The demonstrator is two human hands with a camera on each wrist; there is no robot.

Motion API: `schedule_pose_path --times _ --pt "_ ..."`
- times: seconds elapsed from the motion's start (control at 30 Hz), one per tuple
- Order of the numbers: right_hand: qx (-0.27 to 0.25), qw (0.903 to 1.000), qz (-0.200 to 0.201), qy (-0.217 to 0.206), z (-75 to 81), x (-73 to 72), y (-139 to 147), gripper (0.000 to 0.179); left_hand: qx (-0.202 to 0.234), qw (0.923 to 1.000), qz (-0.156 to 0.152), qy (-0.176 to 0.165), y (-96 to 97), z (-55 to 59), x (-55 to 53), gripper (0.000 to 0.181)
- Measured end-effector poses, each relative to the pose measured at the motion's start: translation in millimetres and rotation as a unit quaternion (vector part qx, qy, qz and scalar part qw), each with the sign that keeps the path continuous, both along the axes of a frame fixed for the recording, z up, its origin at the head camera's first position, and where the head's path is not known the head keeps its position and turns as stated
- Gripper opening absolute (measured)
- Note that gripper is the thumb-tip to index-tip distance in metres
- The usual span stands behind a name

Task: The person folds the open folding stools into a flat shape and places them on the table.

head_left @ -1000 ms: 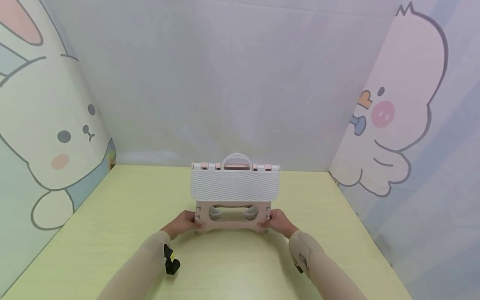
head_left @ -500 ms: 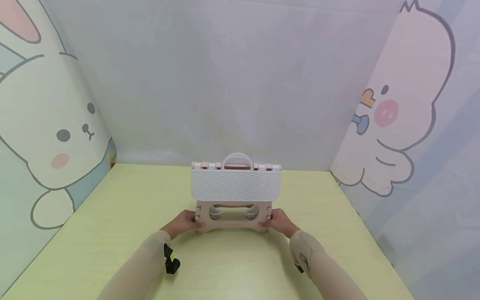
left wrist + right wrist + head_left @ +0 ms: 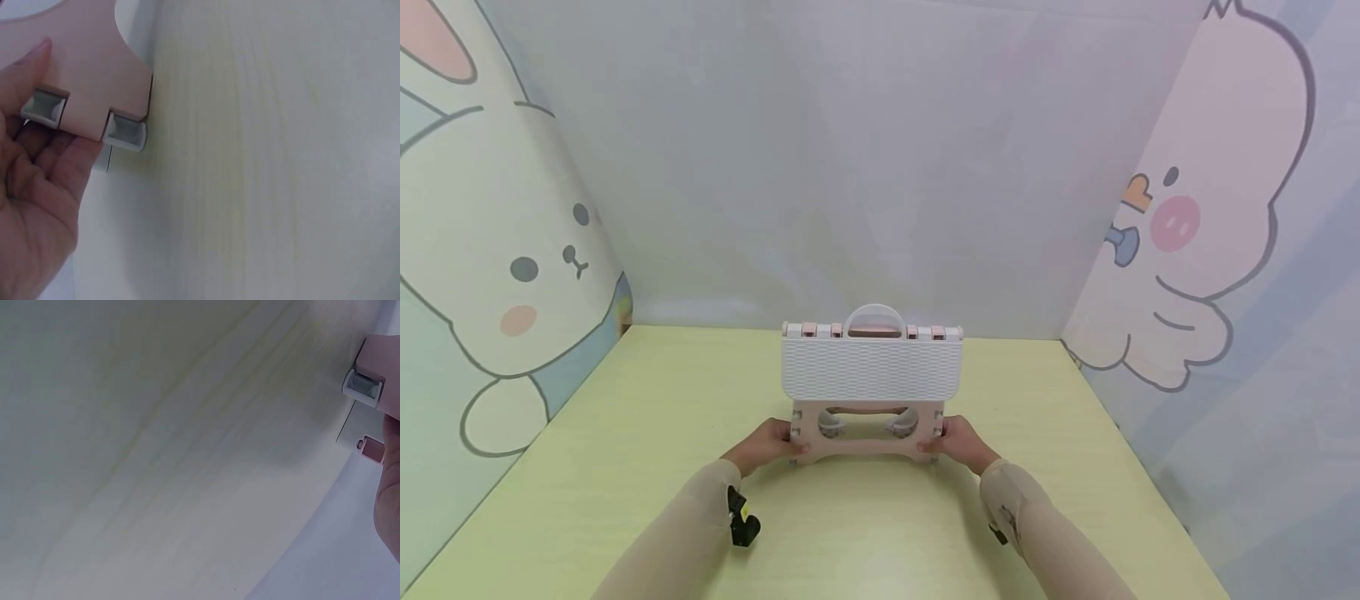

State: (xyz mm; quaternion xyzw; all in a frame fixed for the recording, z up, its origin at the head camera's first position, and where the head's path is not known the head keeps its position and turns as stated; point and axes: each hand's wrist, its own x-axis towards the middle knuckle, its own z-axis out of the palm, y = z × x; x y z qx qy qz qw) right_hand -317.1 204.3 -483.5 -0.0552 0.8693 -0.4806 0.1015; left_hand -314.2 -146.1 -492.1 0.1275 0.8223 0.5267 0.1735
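A folding stool (image 3: 871, 368) stands on the yellow table in the head view. Its white, woven-textured panel has a white arched handle (image 3: 876, 310) along the top edge. Below is a pink leg panel (image 3: 868, 447) with a wide cut-out. My left hand (image 3: 766, 447) grips the leg's left end, thumb on the front face; in the left wrist view its fingers (image 3: 74, 164) go behind the pink edge beside grey hinge pieces (image 3: 127, 132). My right hand (image 3: 962, 446) grips the opposite end. Only part of that hand shows in the right wrist view, at the frame's edge.
The pale yellow table (image 3: 865, 533) spreads around the stool on all sides. A grey-white curtain (image 3: 865, 167) closes off the back. Cartoon-printed cloth walls, with a rabbit (image 3: 490, 250) on the left and a chick (image 3: 1217, 167) on the right, flank the table.
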Motion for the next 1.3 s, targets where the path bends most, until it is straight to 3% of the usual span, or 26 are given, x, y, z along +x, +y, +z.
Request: schedule_pose_path --times 1.3 --pt "-0.002 0.9999 0.005 0.01 3.9 3.5 -1.3 0.018 -0.003 1.0 0.007 0.002 0.0 2.0 3.3 0.036"
